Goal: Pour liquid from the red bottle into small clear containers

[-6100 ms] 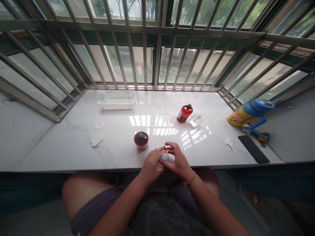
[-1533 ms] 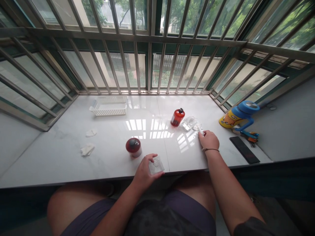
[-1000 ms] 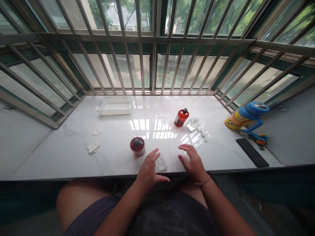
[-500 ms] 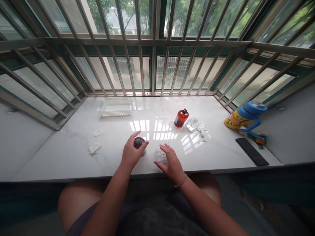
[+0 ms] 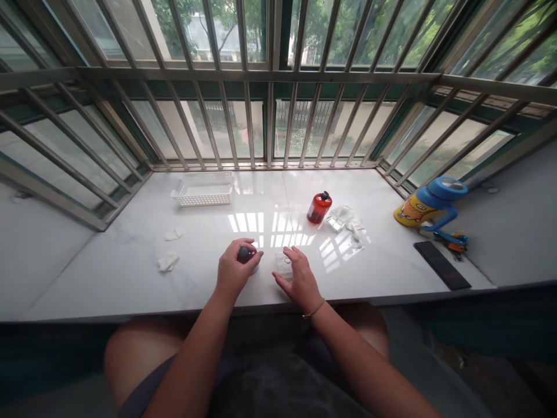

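My left hand [image 5: 232,268] curls round a small bottle with a black cap [image 5: 244,254], fingers on its far side and thumb on the near side. Most of the bottle's body is hidden by the hand. To the right, a clear see-through plastic container [image 5: 284,265] with a round shape on top rests on the counter. My right hand [image 5: 300,277] wraps round it loosely, fingers at its far edge and thumb at its near left. A red see-through bottle with a black cap [image 5: 319,208] stands upright beyond both hands.
Crumpled clear plastic wrapping [image 5: 343,219] lies beside the red bottle. A white perforated basket [image 5: 204,197] sits at the back left, and crumpled white tissues [image 5: 167,262] lie at left. At right are a blue-and-yellow flask [image 5: 422,206] and a black phone [image 5: 441,265]. Metal window bars edge the counter.
The fingers of my left hand have drawn in round the black-capped bottle. My right hand and the clear container have shifted slightly away from me.
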Tool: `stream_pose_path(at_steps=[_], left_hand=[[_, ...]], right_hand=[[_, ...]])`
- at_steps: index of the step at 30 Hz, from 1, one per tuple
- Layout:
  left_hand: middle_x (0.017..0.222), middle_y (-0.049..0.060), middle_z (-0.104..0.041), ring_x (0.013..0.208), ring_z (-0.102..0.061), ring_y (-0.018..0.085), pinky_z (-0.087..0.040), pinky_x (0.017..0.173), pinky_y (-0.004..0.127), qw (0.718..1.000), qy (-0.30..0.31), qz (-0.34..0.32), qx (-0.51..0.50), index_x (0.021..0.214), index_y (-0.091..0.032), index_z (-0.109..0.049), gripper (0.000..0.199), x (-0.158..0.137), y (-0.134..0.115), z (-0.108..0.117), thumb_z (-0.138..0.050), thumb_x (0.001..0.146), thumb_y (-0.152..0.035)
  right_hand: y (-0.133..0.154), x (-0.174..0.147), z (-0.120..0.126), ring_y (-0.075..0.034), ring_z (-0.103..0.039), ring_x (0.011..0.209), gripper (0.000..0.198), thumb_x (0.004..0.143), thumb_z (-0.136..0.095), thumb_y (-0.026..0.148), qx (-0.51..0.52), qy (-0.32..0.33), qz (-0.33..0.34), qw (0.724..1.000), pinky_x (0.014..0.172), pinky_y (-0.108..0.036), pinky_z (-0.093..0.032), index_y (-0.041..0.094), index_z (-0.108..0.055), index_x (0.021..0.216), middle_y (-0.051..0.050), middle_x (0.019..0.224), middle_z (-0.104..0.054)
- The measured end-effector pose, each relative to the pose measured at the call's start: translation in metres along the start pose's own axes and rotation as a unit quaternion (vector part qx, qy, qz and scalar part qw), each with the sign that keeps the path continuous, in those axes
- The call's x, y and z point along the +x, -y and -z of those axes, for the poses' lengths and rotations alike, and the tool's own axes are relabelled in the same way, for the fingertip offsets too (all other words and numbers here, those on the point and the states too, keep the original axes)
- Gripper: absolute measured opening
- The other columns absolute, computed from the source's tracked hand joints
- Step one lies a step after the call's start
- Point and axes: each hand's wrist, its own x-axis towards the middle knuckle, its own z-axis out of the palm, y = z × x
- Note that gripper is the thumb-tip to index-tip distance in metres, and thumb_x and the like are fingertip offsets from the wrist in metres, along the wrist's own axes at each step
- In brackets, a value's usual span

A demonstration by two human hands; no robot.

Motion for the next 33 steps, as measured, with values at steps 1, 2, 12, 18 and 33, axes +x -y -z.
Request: stream_pose_path(at_steps=[1,2,12,18,33], left_hand=[[0.119,0.005,-0.077,0.112,-0.074,0.026,-0.057,0.102,0.043,1.0,-0.004,0.0,0.001,0.093,-0.025,-0.07,0.02,0.001,0.002,0.0,-0.081,0.091,-0.041],[0.119,0.005,-0.077,0.113,-0.074,0.026,-0.057,0.103,0.042,1.0,-0.007,-0.003,0.003,0.094,-0.025,-0.069,0.02,0.001,0.004,0.0,-0.079,0.092,-0.042],[0.124,0.009,-0.073,0.122,-0.068,0.026,-0.052,0.107,0.041,0.997,0.028,-0.067,0.002,0.11,-0.024,-0.069,0.03,0.004,0.019,0.003,-0.049,0.11,-0.047],[0.122,0.008,-0.074,0.119,-0.069,0.027,-0.053,0.106,0.043,0.999,0.018,-0.046,-0.001,0.106,-0.024,-0.068,0.027,0.005,0.018,0.001,-0.057,0.107,-0.049],[0.126,0.008,-0.077,0.116,-0.074,0.026,-0.055,0.109,0.048,0.993,-0.017,0.057,-0.101,0.123,-0.026,-0.053,0.05,0.0,0.009,-0.002,-0.084,0.089,-0.046]], right_hand=[[0.0,0.0,0.0,-0.037,-0.048,0.151,0.074,0.096,-0.075,0.032,-0.002,0.001,0.001,1.0,0.122,-0.064,-0.048,0.027,-0.039,0.161,-0.014,0.15,-0.061],[0.0,0.001,0.0,-0.037,-0.048,0.151,0.074,0.097,-0.075,0.033,-0.005,0.003,0.001,1.0,0.122,-0.064,-0.048,0.028,-0.039,0.161,-0.014,0.15,-0.061],[-0.001,0.002,0.001,-0.037,-0.048,0.151,0.07,0.097,-0.076,0.031,-0.01,0.008,0.007,1.0,0.122,-0.064,-0.047,0.026,-0.041,0.157,-0.015,0.15,-0.061],[-0.003,0.001,-0.001,-0.037,-0.049,0.15,0.069,0.096,-0.076,0.033,-0.016,-0.001,0.014,1.0,0.121,-0.063,-0.048,0.025,-0.043,0.157,-0.015,0.149,-0.062],[-0.002,0.002,-0.001,-0.039,-0.05,0.148,0.069,0.096,-0.076,0.032,-0.02,-0.003,0.016,1.0,0.119,-0.065,-0.05,0.025,-0.043,0.156,-0.016,0.148,-0.062]])
